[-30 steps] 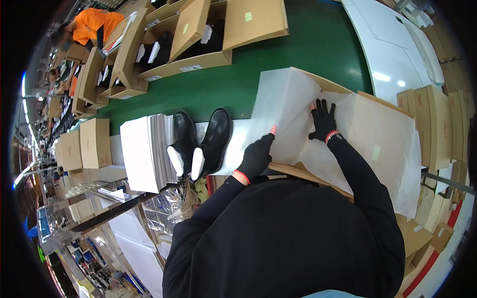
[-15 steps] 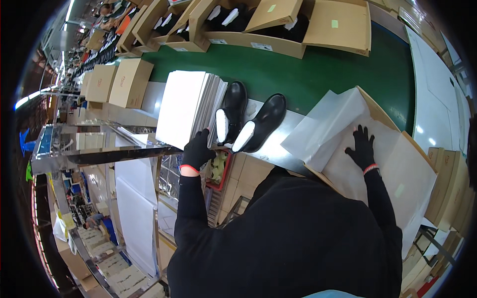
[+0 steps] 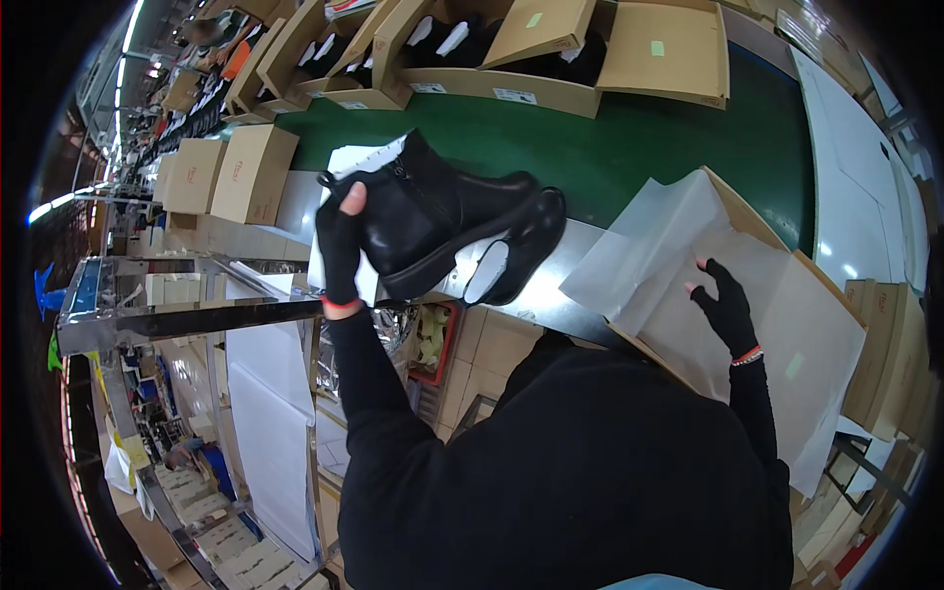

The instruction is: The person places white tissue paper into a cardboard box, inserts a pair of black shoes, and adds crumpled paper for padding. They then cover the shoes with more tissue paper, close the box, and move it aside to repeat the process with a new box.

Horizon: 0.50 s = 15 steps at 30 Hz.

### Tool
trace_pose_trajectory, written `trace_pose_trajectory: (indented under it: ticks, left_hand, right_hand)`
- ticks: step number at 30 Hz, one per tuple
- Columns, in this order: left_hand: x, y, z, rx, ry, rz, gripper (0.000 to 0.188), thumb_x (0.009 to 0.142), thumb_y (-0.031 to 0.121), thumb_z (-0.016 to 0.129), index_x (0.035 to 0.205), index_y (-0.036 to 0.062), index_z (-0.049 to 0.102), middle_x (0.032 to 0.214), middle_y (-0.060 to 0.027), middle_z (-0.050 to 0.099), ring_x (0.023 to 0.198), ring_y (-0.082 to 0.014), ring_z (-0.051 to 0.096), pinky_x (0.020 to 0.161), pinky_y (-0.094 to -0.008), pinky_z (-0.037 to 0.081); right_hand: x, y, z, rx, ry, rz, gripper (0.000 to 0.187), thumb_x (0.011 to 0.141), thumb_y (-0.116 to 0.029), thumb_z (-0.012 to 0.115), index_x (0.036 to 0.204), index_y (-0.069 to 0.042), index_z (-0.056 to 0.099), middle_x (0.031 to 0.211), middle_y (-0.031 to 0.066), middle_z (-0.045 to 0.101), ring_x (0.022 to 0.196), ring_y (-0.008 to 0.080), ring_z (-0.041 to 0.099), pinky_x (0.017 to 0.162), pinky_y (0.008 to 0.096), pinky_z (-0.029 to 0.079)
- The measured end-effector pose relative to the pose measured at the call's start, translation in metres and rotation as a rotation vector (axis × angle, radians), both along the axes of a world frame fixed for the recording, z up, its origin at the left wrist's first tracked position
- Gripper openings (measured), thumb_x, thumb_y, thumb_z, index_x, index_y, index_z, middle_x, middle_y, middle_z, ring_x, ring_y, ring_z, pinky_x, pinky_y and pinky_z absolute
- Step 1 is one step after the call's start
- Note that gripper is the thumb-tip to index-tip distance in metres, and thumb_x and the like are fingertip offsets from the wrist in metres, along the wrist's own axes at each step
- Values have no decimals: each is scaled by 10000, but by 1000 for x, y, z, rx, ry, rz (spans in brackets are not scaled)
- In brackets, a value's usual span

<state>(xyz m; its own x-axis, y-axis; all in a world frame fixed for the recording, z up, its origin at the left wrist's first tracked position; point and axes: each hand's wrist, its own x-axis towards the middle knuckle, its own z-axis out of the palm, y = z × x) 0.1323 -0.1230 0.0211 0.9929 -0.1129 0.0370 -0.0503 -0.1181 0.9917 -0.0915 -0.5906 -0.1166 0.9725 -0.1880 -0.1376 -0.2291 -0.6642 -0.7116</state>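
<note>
My left hand, in a black glove with bare fingertips, grips a black ankle boot by its upper end and holds it raised and tilted, toe to the right. The second black boot stands on the metal table edge, partly behind the raised one, with white stuffing in its opening. The raised boot hides most of the stack of white paper. My right hand, gloved likewise, is over an open shoebox lined with white tissue paper; its fingers are apart and hold nothing.
Open cardboard boxes with black boots line the far side of the green conveyor belt. Closed boxes stand at the left, and more boxes at the right. A metal rail juts in from the left; a red bin sits below.
My left hand has moved up from beside the paper stack and taken hold of one boot, which is now lifted and turned. My right hand has shifted slightly, its fingers more bent.
</note>
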Motion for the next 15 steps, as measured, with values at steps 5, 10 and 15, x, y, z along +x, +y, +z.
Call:
trace_pose_trajectory:
  ticks: [5, 10, 15]
  left_hand:
    - [-23, -103, 30, -185, 179, -337, 359, 860, 299, 575, 1011, -22, 630, 942, -73, 642, 834, -149, 608, 778, -283, 477]
    - [-50, -216, -17, -90, 196, -591, 329, 920, 295, 540, 1007, -16, 603, 913, -42, 621, 764, -91, 558, 682, -245, 451]
    - [-46, -264, -108, 468, -185, -710, 421, 954, 398, 462, 1047, 27, 638, 835, -123, 681, 675, -278, 640, 618, -354, 483]
  right_hand:
    - [29, 21, 80, 730, -100, 143, 642, 874, -302, 659, 1409, -74, 386, 1299, 78, 527, 1222, 194, 479, 979, 331, 394]
    - [26, 48, 116, 803, 365, 218, 776, 715, -349, 759, 1309, 47, 454, 1268, 160, 542, 1168, 236, 507, 996, 331, 387]
    - [-41, 2, 50, 1127, 183, -242, 650, 812, -401, 687, 1257, 30, 492, 1138, 132, 603, 1009, 205, 598, 917, 322, 458]
